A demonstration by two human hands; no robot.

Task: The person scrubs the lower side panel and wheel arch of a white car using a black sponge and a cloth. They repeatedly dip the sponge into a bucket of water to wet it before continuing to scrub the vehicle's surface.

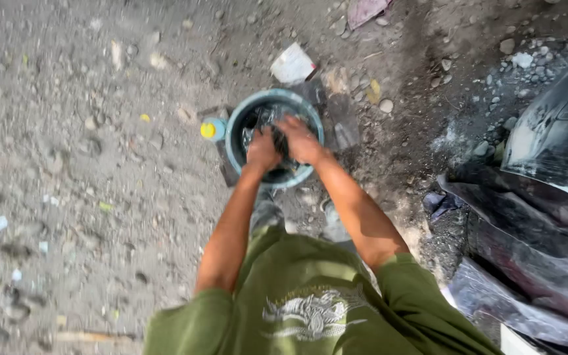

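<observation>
1. We see the round blue-rimmed bucket (235, 141) standing on the gravel ground (87, 197), directly ahead of the person.
2. Our left hand (262, 151) is curled inside it, on a dark wet thing (265, 118) we cannot identify.
3. Our right hand (300, 139) presses on the same thing; its grip we cannot tell.
4. A yellow-capped bottle (212, 129) lies just beside the bucket.
</observation>
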